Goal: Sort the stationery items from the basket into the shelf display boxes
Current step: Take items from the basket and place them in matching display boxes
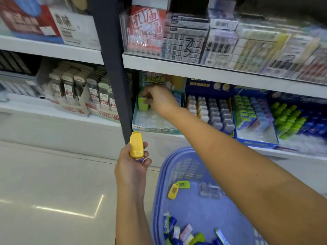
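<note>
Green plastic eraser case (142, 103) pinched by right hand (160, 99) fingers inside teal cardboard display box (141, 121), yellow plastic eraser case (136, 145) gripped by curled left hand (131, 164) fingers below that box, beside blue plastic basket (169, 167).

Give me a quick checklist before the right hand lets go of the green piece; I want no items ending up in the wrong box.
1. Right hand inside the teal display box: ok, it reaches into the back of it.
2. Green item matches that box's stock: cannot tell, the box looks nearly empty and the hand hides the rest.
3. Green item seated in the box: cannot tell, fingers still cover it.
4. Left hand has the next piece ready: ok, it grips a yellow item.
5. Basket still holds stock to sort: ok, several pieces lie inside.
</note>
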`<state>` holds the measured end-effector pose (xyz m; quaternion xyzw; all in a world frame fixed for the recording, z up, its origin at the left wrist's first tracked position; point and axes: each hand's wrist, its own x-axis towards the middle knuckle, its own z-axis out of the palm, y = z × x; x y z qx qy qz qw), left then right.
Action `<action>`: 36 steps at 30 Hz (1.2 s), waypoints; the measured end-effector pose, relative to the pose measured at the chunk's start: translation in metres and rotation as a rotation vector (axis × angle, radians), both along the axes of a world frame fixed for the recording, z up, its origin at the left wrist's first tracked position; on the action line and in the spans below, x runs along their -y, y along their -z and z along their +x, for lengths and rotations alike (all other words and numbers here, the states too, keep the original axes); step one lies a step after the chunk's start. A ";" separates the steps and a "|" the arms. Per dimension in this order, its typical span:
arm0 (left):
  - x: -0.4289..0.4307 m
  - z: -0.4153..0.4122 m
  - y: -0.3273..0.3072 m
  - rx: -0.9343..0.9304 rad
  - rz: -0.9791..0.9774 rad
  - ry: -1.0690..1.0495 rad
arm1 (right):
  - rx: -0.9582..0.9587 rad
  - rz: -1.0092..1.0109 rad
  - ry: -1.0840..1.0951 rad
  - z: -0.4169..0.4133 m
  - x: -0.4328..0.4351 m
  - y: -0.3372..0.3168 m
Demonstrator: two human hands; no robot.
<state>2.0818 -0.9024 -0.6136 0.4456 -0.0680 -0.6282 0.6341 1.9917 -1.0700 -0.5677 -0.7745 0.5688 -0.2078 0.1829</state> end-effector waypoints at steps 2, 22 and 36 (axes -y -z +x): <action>0.000 0.001 0.002 -0.004 0.005 0.024 | -0.060 -0.024 -0.026 -0.002 0.000 0.000; -0.004 -0.009 -0.003 -0.002 -0.176 0.045 | -0.239 -0.083 -0.039 -0.010 -0.035 -0.006; -0.007 -0.027 -0.008 0.060 -0.197 -0.080 | 0.819 0.314 0.229 -0.033 -0.130 0.007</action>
